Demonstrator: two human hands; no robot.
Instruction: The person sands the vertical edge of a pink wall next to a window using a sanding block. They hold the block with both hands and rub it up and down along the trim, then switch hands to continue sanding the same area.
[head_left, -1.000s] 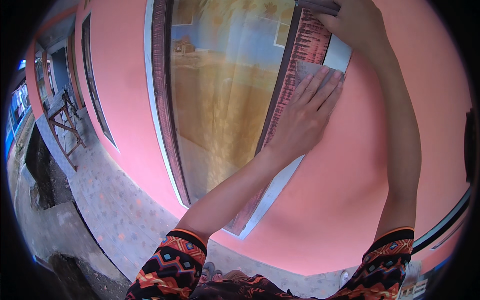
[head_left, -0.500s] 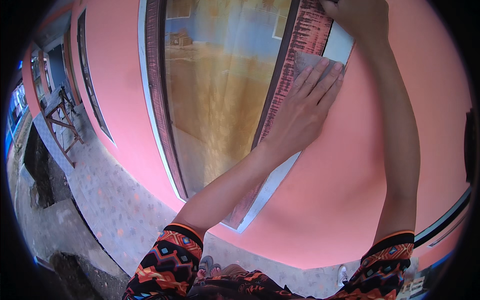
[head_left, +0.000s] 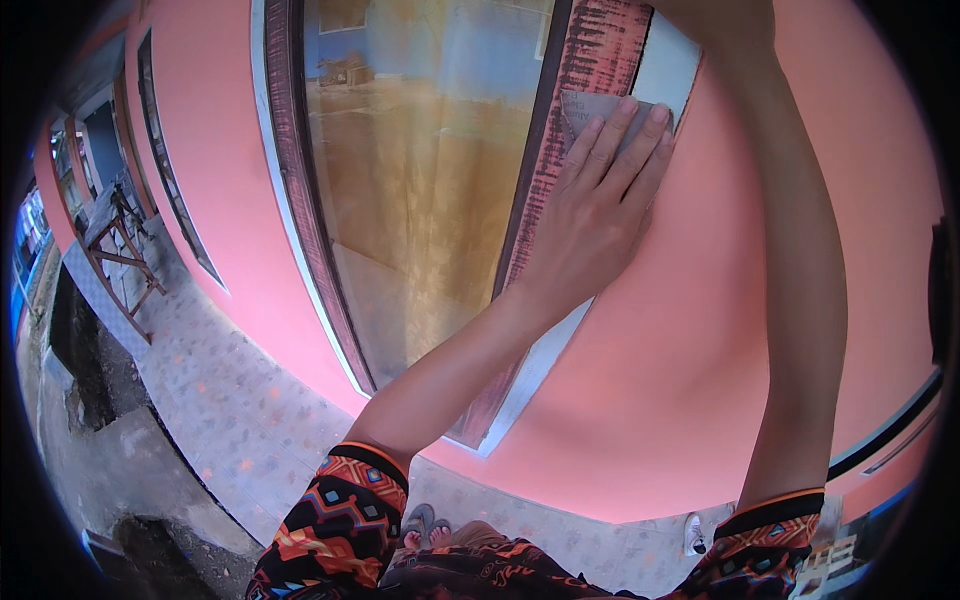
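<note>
Your left hand (head_left: 595,215) lies over a grey sheet (head_left: 585,108) on the right upright of the window frame (head_left: 605,45). The fingers (head_left: 614,140) are nearly straight and slightly spread, flat upon the sheet rather than closed around it. The sheet is thin, with a pointed left corner; it spans the upright and overlaps the white strip (head_left: 665,65) to its right. Dark, small lettering shows near the sheet's left end. The frame is pinkish red, broken by rough dark streaks. Your right hand (head_left: 722,18) is cut off at the upper edge; you cannot tell from this view how its fingers stand or what they hold. Glass (head_left: 420,220) lies left of the upright, pink wall (head_left: 690,370) right.
</note>
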